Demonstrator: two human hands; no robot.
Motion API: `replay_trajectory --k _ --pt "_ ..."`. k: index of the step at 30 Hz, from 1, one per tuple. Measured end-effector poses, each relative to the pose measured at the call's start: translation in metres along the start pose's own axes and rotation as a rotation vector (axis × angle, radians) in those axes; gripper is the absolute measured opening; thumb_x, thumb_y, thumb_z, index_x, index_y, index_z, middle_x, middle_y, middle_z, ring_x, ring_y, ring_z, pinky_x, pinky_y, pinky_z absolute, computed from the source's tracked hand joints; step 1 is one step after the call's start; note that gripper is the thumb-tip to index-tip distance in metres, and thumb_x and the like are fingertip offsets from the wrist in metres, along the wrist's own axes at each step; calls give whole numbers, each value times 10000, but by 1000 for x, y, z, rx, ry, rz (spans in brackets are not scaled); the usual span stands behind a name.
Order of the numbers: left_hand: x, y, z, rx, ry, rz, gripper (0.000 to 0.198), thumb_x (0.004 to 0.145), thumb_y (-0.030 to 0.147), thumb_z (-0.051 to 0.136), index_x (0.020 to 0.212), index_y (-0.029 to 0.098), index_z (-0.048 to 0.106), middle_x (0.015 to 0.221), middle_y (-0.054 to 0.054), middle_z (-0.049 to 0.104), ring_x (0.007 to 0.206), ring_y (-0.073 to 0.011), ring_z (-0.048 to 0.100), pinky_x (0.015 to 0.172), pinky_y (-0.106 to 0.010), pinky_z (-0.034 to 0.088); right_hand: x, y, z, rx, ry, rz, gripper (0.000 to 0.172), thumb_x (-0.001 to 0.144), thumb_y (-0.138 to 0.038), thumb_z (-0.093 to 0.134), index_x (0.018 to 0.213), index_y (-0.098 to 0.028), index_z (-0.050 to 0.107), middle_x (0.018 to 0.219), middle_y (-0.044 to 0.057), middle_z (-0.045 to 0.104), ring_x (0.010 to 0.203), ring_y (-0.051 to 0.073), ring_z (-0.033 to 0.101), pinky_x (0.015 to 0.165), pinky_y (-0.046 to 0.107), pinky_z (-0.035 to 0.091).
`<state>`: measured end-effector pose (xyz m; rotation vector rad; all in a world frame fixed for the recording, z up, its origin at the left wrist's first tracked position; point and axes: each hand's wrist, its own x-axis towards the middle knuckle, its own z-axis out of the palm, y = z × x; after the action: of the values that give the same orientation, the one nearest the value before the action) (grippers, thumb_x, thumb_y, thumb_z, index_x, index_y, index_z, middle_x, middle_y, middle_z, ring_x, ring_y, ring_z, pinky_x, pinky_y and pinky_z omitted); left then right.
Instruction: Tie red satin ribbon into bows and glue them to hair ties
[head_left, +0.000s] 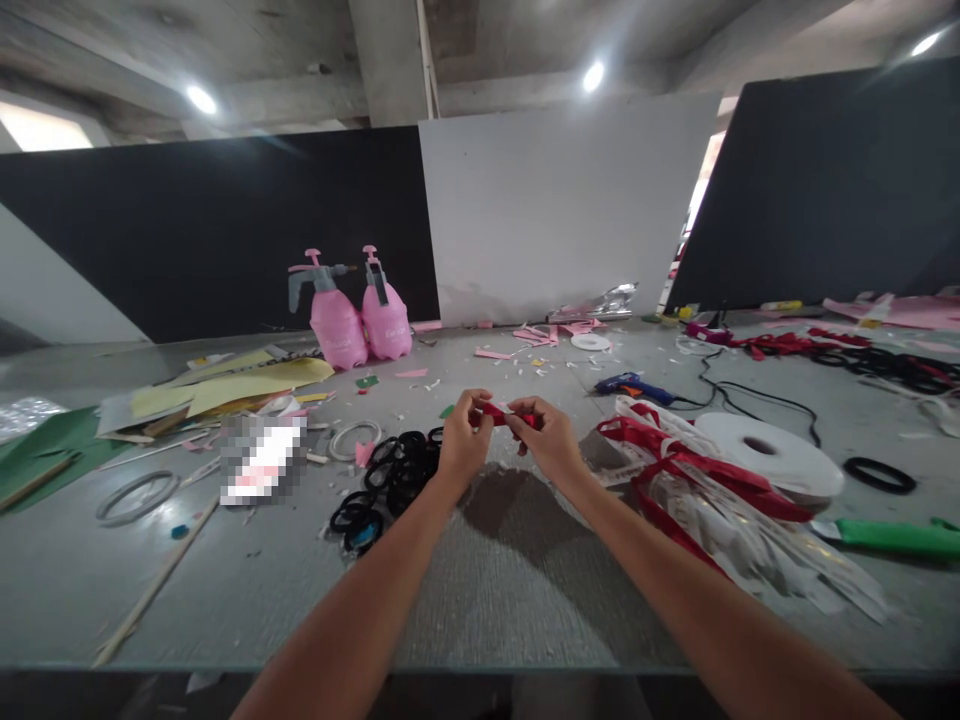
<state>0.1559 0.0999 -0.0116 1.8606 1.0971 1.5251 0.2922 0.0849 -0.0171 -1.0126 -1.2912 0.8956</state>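
In the head view, the left hand [463, 442] and right hand [553, 440] are pinching a red ribbon piece [496, 412] between them, fingertips clamped on its two ends, just above the grey worktop [487, 590]. A pile of black rings [390, 478] is lying just beside the left hand, and a white ribbon roll [772, 457] is sitting to the right.

Open grey table [487, 600] runs from the near edge up beneath the forearms. The left hand [463, 445] and right hand [551, 440], both pinching one red strip [497, 412], close the gap between them. Black rings [390, 480] crowd just left; red ribbon [675, 470] and a white tape roll [772, 455] block the right. Farther back, scattered scraps [491, 353], then two pink spray bottles [337, 330].
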Motion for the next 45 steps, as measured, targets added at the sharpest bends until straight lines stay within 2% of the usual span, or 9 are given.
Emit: replay_trajectory --k 4,9,14,20,28,31,35,40,45 --pt "-2 9 -5 27 -30 111 297 746 123 526 1030 205 504 952 -39 575 836 -146 560 775 -281 437 0 -5 -1 54 75 -6 327 700 -432 635 883 -163 597 546 -38 519 424 85 461 357 201 419" --pt "-4 21 -13 249 -70 324 255 737 97 514 953 209 589 1055 -69 525 1022 -205 490 899 -346 382 0 -11 -6 122 149 -29 332 702 -434 641 885 -163 588 526 -42 514 417 82 464 363 193 410" --pt "-5 25 -11 401 -111 378 326 759 96 492 1027 232 620 1107 -66 511 987 -201 477 910 -354 372 0 -11 -6 120 133 -46 329 702 -439 640 873 -164 584 531 -38 518 426 87 466 365 195 411" --pt "-4 24 -10 460 -98 333 336 778 113 481 1075 222 596 1092 -79 520 1036 -226 468 925 -373 374 0 -12 -5 103 116 -87 294 725 -431 622 865 -178 573 533 -47 505 417 80 449 369 194 405" --pt "-6 20 -3 355 -105 277 445 754 75 502 1169 227 544 1119 -85 531 1079 -225 473 916 -380 394 -4 -14 -5 1 125 -161 285 755 -454 588 872 -195 566 587 -31 522 436 80 448 387 193 399" --pt "-5 15 0 247 -78 186 362 775 105 503 1103 230 589 1089 -77 544 1015 -203 514 802 -320 435 -3 -13 -6 -37 136 -188 288 759 -455 584 884 -196 570 628 -15 545 474 94 470 400 203 412" --pt "-2 7 6 14 -57 18 248 800 155 494 1000 202 633 1025 -65 580 845 -148 554 659 -247 430 -2 -9 -7 -101 123 -205 273 764 -440 577 894 -199 575 690 4 566 518 107 489 403 204 425" --pt "-1 0 15 -215 -61 -155 231 791 200 503 962 189 657 1010 -68 616 851 -145 558 654 -237 426 -1 -5 -8 -140 86 -230 256 776 -425 555 893 -199 577 767 24 587 576 118 510 413 198 424" --pt "-3 4 17 -340 -98 -210 283 781 275 536 1035 208 642 1091 -63 618 836 -139 551 655 -237 429 0 -4 -8 -143 76 -234 262 785 -403 546 938 -193 577 819 38 592 621 123 524 459 203 435"
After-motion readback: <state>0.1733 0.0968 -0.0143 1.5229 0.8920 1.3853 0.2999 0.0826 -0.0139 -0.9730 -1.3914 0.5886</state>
